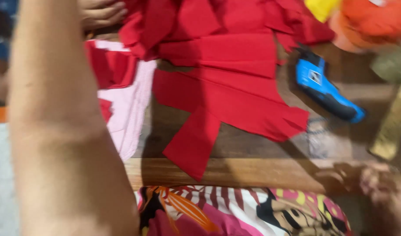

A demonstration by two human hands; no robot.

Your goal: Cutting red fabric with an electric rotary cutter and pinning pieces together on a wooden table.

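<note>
Reaching across a wooden table (253, 172), the left hand (102, 12) rests flat, fingers loose, on the far edge of cut red fabric pieces (226, 74). The right hand (384, 183) is blurred; its grip cannot be told. Dragging the cloth could likely knock the blue handheld tool (325, 87) lying just beside it. Little of the room shows.

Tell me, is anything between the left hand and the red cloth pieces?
Nothing visible: the left hand rests at the top edge of the red cut cloth pieces on the brown wooden table, apparently touching them.
</note>
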